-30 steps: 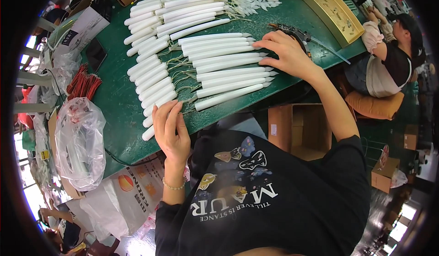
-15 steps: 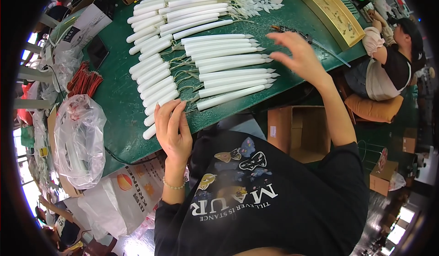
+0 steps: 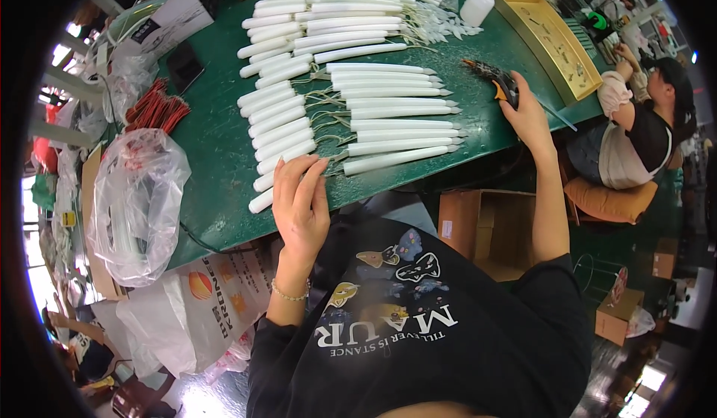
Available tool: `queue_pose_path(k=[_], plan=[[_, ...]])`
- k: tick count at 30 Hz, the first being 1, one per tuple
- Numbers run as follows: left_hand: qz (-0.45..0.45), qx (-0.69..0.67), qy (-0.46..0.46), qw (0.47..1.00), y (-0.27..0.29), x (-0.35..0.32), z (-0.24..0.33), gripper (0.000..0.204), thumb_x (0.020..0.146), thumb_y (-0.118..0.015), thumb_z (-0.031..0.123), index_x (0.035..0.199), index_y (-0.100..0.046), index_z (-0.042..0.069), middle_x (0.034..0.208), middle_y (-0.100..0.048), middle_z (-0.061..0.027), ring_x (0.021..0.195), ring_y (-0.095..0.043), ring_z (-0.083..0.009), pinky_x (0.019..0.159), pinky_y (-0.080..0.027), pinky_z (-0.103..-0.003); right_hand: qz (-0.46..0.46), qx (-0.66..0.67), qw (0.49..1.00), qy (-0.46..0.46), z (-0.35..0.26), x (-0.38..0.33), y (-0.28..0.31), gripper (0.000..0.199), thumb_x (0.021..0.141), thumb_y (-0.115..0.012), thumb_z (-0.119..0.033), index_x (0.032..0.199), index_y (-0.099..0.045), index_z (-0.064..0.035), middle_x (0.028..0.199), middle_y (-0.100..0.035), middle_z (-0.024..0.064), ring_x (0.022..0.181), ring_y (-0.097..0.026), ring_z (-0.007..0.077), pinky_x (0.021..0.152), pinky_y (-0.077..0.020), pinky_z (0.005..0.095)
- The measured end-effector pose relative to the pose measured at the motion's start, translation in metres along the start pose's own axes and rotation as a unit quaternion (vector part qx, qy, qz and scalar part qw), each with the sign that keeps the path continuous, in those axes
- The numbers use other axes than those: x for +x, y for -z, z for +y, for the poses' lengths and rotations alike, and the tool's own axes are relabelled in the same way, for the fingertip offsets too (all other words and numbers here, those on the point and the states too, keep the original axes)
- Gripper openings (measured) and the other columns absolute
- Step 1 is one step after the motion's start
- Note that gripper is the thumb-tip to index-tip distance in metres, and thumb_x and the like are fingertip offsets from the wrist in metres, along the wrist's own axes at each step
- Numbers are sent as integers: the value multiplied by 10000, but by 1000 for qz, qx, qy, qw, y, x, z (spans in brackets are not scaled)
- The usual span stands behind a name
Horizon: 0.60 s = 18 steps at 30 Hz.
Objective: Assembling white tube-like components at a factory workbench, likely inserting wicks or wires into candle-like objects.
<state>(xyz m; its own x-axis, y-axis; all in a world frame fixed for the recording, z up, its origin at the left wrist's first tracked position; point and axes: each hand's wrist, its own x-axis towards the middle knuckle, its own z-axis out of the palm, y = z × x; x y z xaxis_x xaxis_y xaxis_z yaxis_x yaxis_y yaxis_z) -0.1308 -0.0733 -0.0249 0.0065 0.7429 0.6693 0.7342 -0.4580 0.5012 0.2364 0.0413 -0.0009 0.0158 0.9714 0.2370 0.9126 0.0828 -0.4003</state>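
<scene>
My right hand [image 3: 529, 116] is wrapped round a black hot glue gun [image 3: 504, 86] with an orange trigger. Its nozzle points left, toward the flame tips of the white LED taper candles [image 3: 403, 107], and a thin stick sticks out behind. These candles lie side by side, joined by thin wires to shorter white tubes [image 3: 278, 119] on their left. At the table's near edge, my left hand [image 3: 302, 205] has its fingers stretched out beside the lowest tubes; whether the fingertips touch them is unclear. More white candles [image 3: 347, 24] are piled farther back.
On the green table [image 3: 213, 186] stand a white squeeze bottle [image 3: 478, 4] and a yellow tray [image 3: 556, 48] of small parts. To the left lie red wires [image 3: 157, 106], a dark phone [image 3: 184, 67] and a clear plastic bag [image 3: 142, 201]. A co-worker [image 3: 635, 112] sits at right.
My right hand has moved right and closed round the glue gun, which was lying on the table. The left hand stays by the lowest tubes. The whole view has shifted slightly.
</scene>
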Motion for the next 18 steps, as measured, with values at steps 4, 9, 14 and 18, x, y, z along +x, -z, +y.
queue_pose_path(k=[4,9,14,18], plan=[[8,4,2,1000,3,-1,0,242,761,-613,-39,990,-622,40,986,-596,-92,935,-579,-265,946,-396,-468,22,-44,996,-73,-7,0,-2,597,793,-589,-149,1328,-333,-77,1027,-591,221,916,-592,369,746,-463,402],[21,9,0,1000,6,-4,-1,241,760,-614,-37,986,-622,43,985,-595,-90,938,-576,-268,946,-394,-464,107,-119,986,-49,7,6,-4,584,798,-579,-157,1326,-338,-80,992,-582,209,884,-580,381,727,-460,434],[36,39,10,999,21,-12,-6,243,752,-625,-29,984,-618,45,1000,-586,-93,962,-562,-279,945,-392,-462,122,-160,979,-16,36,7,-12,556,805,-597,-209,1301,-386,-74,1026,-566,209,933,-549,394,779,-446,446],[63,110,32,991,35,-19,-9,236,718,-666,-6,941,-616,52,988,-572,-102,940,-545,-294,899,-407,-435,234,-149,956,95,-26,-21,2,345,820,-601,-166,1146,-543,-69,983,-583,149,897,-551,326,788,-439,407]])
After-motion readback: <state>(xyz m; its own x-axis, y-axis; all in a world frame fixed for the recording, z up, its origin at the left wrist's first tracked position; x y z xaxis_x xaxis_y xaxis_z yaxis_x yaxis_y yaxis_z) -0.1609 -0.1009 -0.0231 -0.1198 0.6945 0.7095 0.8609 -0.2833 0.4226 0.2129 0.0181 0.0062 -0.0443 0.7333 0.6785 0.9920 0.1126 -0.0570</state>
